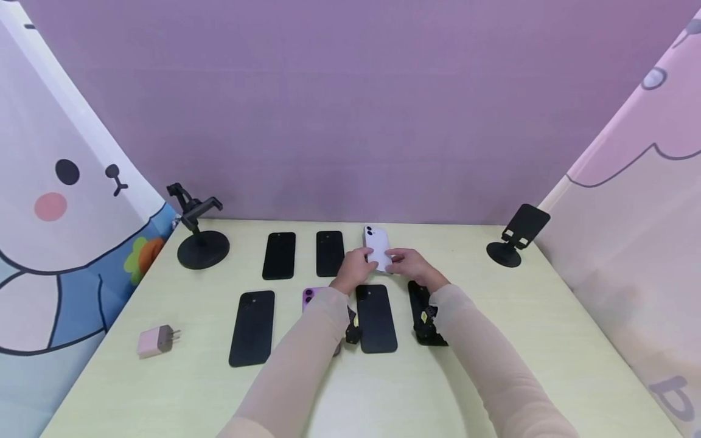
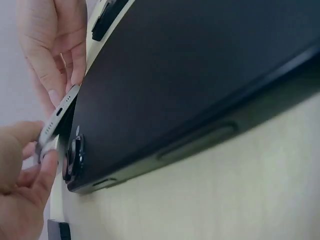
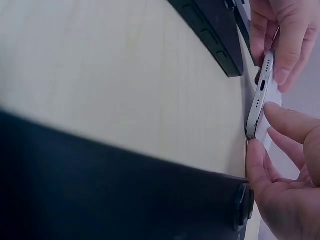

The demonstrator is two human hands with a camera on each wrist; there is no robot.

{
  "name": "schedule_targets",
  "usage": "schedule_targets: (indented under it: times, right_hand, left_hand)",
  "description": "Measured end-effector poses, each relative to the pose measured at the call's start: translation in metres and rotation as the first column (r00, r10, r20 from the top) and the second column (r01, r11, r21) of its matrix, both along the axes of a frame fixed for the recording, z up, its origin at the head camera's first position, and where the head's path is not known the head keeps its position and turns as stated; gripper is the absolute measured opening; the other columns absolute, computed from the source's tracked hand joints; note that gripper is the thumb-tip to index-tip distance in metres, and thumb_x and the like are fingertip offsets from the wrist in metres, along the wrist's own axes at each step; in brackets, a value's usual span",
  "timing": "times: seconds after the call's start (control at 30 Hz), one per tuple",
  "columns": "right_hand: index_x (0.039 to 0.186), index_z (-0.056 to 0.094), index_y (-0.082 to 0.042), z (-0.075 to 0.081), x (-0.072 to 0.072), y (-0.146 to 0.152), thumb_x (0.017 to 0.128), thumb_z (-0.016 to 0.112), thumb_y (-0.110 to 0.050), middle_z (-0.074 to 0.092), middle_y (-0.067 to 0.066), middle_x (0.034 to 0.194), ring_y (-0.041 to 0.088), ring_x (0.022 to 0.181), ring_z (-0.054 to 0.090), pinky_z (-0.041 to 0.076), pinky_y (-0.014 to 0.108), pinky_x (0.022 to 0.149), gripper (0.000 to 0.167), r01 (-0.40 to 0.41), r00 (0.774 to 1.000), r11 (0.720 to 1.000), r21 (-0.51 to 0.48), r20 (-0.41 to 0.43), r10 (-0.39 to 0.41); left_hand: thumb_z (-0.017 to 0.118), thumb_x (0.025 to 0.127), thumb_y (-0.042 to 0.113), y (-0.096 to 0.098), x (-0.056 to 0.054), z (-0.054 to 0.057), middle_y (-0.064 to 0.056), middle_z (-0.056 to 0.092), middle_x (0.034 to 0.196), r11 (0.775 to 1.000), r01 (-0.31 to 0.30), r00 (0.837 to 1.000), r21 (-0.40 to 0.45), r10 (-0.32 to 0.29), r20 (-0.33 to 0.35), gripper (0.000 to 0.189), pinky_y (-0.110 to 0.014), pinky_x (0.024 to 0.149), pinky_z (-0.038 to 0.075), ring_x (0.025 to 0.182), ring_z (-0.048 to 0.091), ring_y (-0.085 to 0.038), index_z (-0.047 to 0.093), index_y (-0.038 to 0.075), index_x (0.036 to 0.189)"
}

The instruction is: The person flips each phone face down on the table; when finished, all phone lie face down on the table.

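A white smartphone [image 1: 376, 243] lies back up at the far row, its camera lenses toward the wall. My left hand [image 1: 355, 267] pinches its left side near the bottom, and my right hand [image 1: 413, 266] pinches the right side. The right wrist view shows the phone's charging-port edge [image 3: 262, 87] between both hands, thumbs on the back and fingers at the edges. Whether that end is off the table cannot be told. A dark smartphone [image 1: 376, 318] lies nearer, between my forearms. Under my right wrist is another black smartphone [image 1: 418, 298], partly hidden.
Black phones [image 1: 279, 255] [image 1: 330, 253] lie left of the white one, with another black phone [image 1: 252, 328] nearer. My left sleeve covers most of a purple phone [image 1: 308, 295]. Phone stands [image 1: 202, 249] [image 1: 504, 254] flank the back; a pink charger [image 1: 155, 341] lies left.
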State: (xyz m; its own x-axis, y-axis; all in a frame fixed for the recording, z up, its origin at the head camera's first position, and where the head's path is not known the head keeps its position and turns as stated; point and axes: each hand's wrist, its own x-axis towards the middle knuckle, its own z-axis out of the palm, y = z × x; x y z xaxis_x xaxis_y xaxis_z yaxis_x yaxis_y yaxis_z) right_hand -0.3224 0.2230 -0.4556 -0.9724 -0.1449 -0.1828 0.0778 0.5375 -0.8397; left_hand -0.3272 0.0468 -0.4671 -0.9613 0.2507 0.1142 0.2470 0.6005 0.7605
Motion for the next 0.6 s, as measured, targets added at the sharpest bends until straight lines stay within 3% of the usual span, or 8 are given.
schedule_targets:
  times: [0.13,0.33,0.6]
  right_hand:
    - [0.135,0.054,0.005,0.0006,0.0005,-0.002,0.088,0.07,-0.004,0.057,0.025,0.121,0.031,0.105,0.055,0.048,0.036,0.083,0.05,0.007,1.0,0.999,0.041,-0.022,-0.006]
    - [0.134,0.055,0.004,0.0008,0.0017,-0.0046,0.088,0.071,-0.004,0.058,0.023,0.119,0.03,0.104,0.056,0.048,0.035,0.082,0.049,0.023,1.0,0.997,0.073,-0.023,-0.021]
    - [0.134,0.057,0.002,-0.0006,0.0005,-0.0057,0.087,0.073,-0.005,0.059,0.021,0.118,0.028,0.101,0.055,0.048,0.034,0.081,0.049,0.034,0.999,0.994,0.108,-0.023,-0.032]
  left_hand:
    - [0.068,0.092,0.015,0.0004,-0.0001,-0.0013,-0.015,0.063,0.124,0.998,-0.001,1.0,-0.064,0.002,0.008,0.039,-0.037,0.096,0.046,0.117,0.057,-0.026,0.063,-0.002,0.127]
    - [0.07,0.091,0.017,-0.0011,-0.0005,-0.0028,-0.018,0.064,0.119,0.992,-0.001,1.0,-0.122,-0.002,-0.021,0.04,-0.037,0.099,0.043,0.115,0.055,-0.029,0.063,-0.003,0.125]
    - [0.07,0.09,0.016,-0.004,-0.0008,-0.0021,-0.019,0.062,0.12,0.993,0.022,1.0,-0.114,-0.023,-0.009,0.042,-0.037,0.101,0.04,0.116,0.053,-0.03,0.063,-0.003,0.127]
